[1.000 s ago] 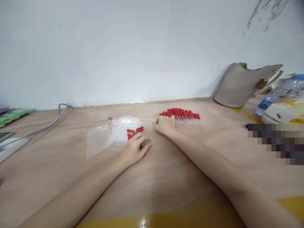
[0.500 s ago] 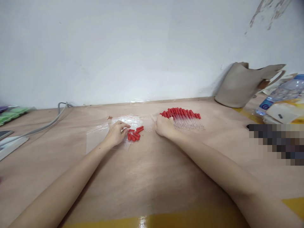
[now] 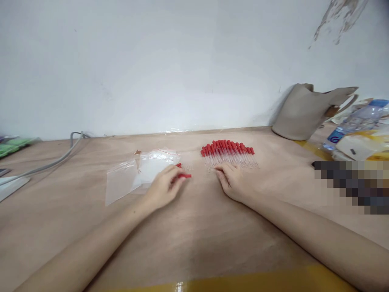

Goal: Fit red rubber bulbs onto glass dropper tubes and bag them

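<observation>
My left hand pinches a red rubber bulb between thumb and fingertips. More red bulbs lie partly hidden behind its fingers. Close to the row of droppers, my right hand has thumb and forefinger pressed together; whatever is between them is too small and clear to make out. Several clear droppers with red bulbs lie side by side in a fanned row just beyond it, bulbs toward the wall. A few thin clear tubes rest on the table between the hands.
Clear zip bags lie left of my left hand. A grey cable crosses the table's left side. A beige bag leans against the wall at right, near a plastic bottle. Yellow tape runs along the front edge.
My left hand has moved right and nearer me, and now holds a red bulb. My right hand has drawn back to the right, uncovering the left end of the dropper row.
</observation>
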Motion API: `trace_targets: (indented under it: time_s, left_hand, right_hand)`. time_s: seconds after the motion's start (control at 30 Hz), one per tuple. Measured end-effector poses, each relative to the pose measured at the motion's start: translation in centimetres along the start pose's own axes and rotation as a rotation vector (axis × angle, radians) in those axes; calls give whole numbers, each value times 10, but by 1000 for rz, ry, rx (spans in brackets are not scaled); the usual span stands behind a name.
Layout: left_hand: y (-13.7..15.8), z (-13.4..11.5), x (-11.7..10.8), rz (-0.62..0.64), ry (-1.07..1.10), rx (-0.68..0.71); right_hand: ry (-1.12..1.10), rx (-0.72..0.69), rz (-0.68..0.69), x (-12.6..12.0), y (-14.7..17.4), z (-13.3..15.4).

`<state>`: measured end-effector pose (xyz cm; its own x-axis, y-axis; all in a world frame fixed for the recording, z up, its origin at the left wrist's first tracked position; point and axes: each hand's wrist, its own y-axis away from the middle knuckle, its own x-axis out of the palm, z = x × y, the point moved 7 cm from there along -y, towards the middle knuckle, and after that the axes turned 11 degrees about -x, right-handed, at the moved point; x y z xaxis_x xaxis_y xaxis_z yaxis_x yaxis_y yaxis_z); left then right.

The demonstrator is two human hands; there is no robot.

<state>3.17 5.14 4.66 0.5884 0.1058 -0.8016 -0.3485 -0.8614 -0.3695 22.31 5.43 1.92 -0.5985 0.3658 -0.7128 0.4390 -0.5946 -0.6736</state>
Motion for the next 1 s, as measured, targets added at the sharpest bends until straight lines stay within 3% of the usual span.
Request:
trace_targets:
  time_s: [0.07, 0.2, 0.47, 0.73, 1.0]
  left_hand:
    - [12, -16, 21, 95, -4, 68]
    - [18, -16, 37, 76, -34, 78]
    - [10, -7, 27, 5, 155, -39]
    - [8, -2, 28, 33, 225, -123]
    - [8, 2, 34, 105, 269, -116]
  right_hand:
    - [-15, -5, -1, 0, -1, 1]
    - [-36, -36, 34, 3, -2, 2]
    - [-62, -182, 56, 3, -2, 25]
    - [-88, -210, 73, 10, -2, 32]
    - [-76, -262, 150, 10, -5, 32]
